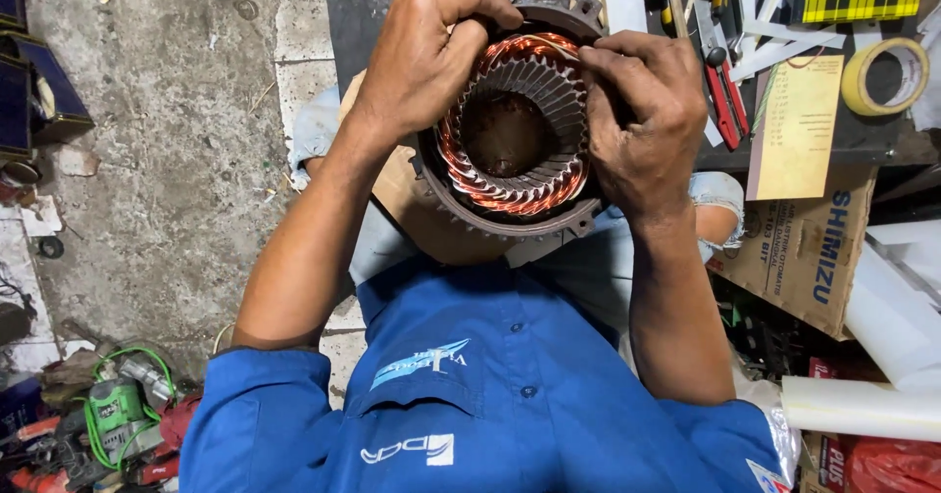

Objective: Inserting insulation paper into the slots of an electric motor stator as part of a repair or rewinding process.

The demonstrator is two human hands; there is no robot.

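A round motor stator with copper windings and white slot paper rests tilted on my lap, over a wooden board. My left hand grips the stator's upper left rim, fingers curled over the edge. My right hand rests on the right rim, thumb and fingertips pinching at the copper winding near the top of the bore. Whether a loose strip is between those fingers cannot be told.
A dark bench behind holds red-handled pliers, a yellow tape roll, a yellow card and paper strips. A cardboard box and white sheets lie right. Green and red power tools sit on the concrete floor, lower left.
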